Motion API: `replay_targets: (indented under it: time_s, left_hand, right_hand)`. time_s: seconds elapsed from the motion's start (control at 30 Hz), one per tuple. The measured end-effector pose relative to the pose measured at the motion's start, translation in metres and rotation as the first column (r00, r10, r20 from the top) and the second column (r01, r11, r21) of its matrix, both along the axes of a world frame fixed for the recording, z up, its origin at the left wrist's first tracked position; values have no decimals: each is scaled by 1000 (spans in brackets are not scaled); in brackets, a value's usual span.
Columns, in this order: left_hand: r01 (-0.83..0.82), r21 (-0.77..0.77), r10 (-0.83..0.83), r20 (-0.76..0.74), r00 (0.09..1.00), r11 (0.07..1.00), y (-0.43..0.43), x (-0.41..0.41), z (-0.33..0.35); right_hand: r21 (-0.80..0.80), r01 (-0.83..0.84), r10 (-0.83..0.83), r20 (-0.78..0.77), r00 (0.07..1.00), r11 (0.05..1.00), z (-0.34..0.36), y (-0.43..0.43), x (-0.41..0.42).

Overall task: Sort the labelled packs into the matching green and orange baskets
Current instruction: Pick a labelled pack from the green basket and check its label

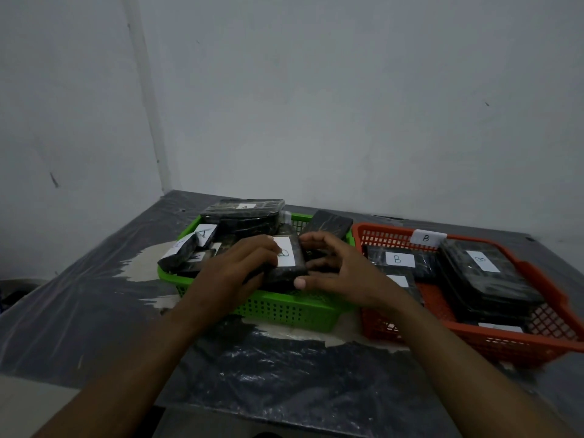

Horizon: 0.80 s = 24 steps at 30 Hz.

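A green basket (286, 308) at the centre holds several black wrapped packs, some with white labels marked A (205, 233). Over its near side, both hands hold one black pack (289, 265) whose white label shows a B. My left hand (235, 273) grips its left side, fingers curled over the label edge. My right hand (336, 270) grips its right side, thumb at the pack's near end. To the right stands an orange basket (493, 343) tagged B (426, 238), with several black packs labelled B (398, 259).
The baskets stand on a table covered in dark plastic sheeting (284, 374), set in a corner of grey walls. One pack (327, 224) leans on the green basket's far right rim. Bare sheeting lies at the left and front.
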<state>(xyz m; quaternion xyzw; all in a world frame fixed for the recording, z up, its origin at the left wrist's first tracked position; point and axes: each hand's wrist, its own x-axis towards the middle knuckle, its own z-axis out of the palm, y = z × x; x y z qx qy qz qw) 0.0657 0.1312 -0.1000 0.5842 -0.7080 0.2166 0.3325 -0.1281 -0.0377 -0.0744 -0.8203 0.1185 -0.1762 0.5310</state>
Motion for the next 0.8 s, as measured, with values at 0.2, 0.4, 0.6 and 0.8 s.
replay_targets:
  time_s: [0.2,0.4,0.6,0.8]
  left_hand:
    - [42,-21,-39,138,990,999,-6,2,-12]
    - [-118,-38,106,-236,966,992,-6,-10,-2]
    - [58,30,6,-923,385,998,-18,-37,10]
    - [108,65,13,-903,430,992,-27,-38,13]
  right_hand:
    - [-21,-6,6,15,1000,1000,2,0,0]
    - [-37,134,-126,170,977,990,-2,4,1]
    - [-98,402,-343,368,864,910,-14,23,7]
    - [-303,285,-218,238,947,909,-10,8,-21]
